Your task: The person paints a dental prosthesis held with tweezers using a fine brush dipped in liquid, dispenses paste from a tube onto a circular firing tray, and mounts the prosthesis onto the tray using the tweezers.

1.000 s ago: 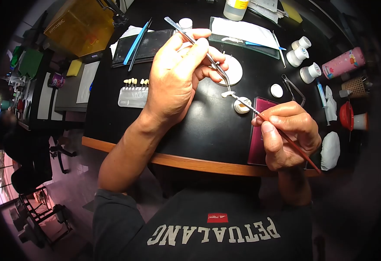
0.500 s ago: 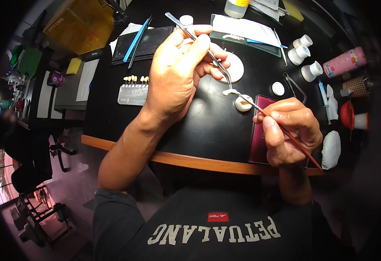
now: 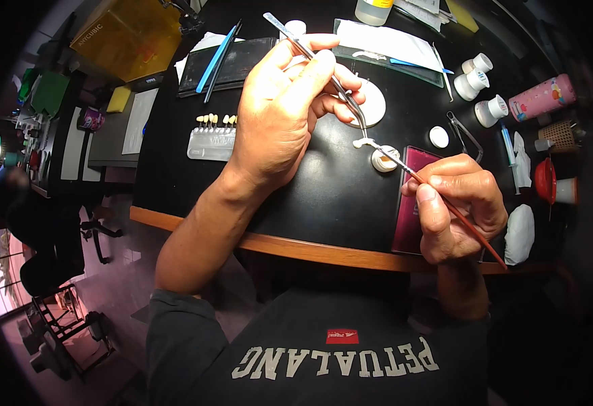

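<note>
Curled left hand (image 3: 276, 111) around tweezers (image 3: 341, 88), right hand (image 3: 464, 203) around brush (image 3: 415, 175)

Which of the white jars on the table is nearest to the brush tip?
The jar under the brush, left of the maroon case. The three jars by the pink bottle, and the one beyond the left hand, stand farther away.
</note>
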A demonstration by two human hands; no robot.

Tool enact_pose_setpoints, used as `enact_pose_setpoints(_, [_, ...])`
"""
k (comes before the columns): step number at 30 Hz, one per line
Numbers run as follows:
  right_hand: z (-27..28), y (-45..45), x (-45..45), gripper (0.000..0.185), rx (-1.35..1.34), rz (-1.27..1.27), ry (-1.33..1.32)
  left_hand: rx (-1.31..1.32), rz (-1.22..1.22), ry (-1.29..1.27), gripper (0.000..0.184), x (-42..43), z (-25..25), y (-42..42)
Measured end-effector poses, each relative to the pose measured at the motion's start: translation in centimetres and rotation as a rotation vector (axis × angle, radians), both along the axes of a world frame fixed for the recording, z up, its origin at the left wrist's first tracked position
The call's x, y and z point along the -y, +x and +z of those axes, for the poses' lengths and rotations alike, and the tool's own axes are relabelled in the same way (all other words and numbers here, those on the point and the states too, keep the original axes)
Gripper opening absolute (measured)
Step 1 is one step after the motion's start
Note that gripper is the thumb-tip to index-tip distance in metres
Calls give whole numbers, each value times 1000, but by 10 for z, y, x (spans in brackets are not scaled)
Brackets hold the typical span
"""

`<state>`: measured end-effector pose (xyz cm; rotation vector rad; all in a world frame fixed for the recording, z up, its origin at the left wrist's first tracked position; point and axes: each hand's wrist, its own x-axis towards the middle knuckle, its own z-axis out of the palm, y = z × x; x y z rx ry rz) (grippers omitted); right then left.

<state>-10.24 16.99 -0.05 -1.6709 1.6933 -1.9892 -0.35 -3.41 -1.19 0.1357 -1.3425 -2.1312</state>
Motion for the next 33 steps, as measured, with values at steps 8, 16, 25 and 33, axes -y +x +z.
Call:
enact_pose_setpoints(8, [0,3,0,17,38,-21,9,-8,-9,-14,33,0,0,0])
enact_pose_setpoints(16, [-1,1,-1,18,27,-2,32,5,-4,-21,34,-1,2,0])
enact_pose_setpoints(25, [0,4,-3,16,87,-16,74,-13,-25,-25,37,-1,2,0])
enact_pose_setpoints(33, [-3,5,0,14,127,-43,26,-3,-19,-31,38,-2,3,0])
